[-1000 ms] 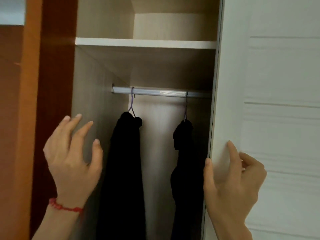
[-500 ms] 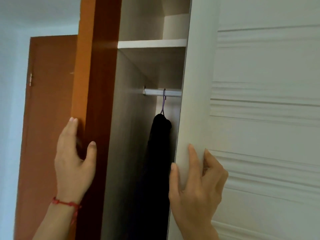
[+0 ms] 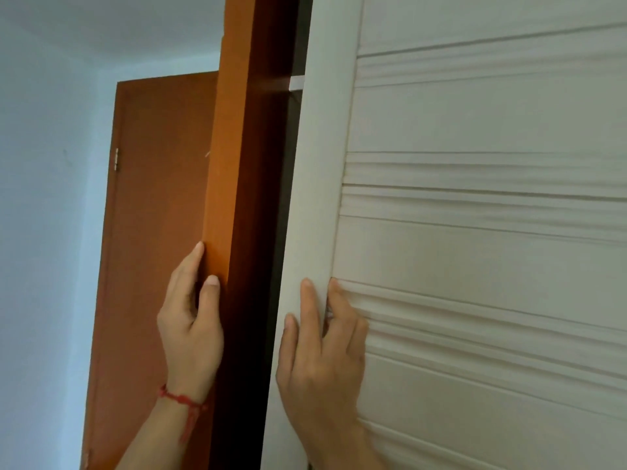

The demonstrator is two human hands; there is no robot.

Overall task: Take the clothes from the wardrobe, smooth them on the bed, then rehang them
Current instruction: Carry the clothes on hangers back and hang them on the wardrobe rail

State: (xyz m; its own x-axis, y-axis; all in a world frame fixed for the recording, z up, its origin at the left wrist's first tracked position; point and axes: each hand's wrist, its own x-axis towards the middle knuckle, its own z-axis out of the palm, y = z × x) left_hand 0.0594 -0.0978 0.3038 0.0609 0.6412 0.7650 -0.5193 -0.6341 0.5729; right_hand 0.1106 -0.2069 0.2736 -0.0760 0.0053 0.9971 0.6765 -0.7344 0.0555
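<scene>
Head view: the white panelled wardrobe door (image 3: pixel 475 232), ridged with horizontal mouldings, fills the frame from twelve round to five o'clock. Its long axis runs top to bottom, leaning a little to the right toward the top, and its free edge faces nine o'clock. Just beside that edge stands the orange-brown wooden side panel of the wardrobe (image 3: pixel 234 147), also upright, its narrow front face lit and its inner face darker. Between the two only a thin dark gap (image 3: pixel 288 198) shows, slightly broader toward twelve o'clock, where a sliver of a pale shelf edge (image 3: pixel 296 82) shows. The clothes are not visible; nothing can be made out inside the gap.

The left hand (image 3: pixel 191 320), with a red cord bracelet (image 3: pixel 183 400) at the wrist, rests at about seven o'clock on the outer corner of the orange-brown panel, fingers straight along its far side and thumb lying up the front face. The right hand (image 3: pixel 322 344), at six o'clock, lies flat on the white door's edge strip, fingers straight and slightly spread, the fingertips (image 3: pixel 307 286) touching the lowest ridged moulding.

At nine o'clock, behind the panel, an orange-brown room door (image 3: pixel 152 198) with a small metal hinge (image 3: pixel 116 159) stands against a pale blue wall (image 3: pixel 44 198).
</scene>
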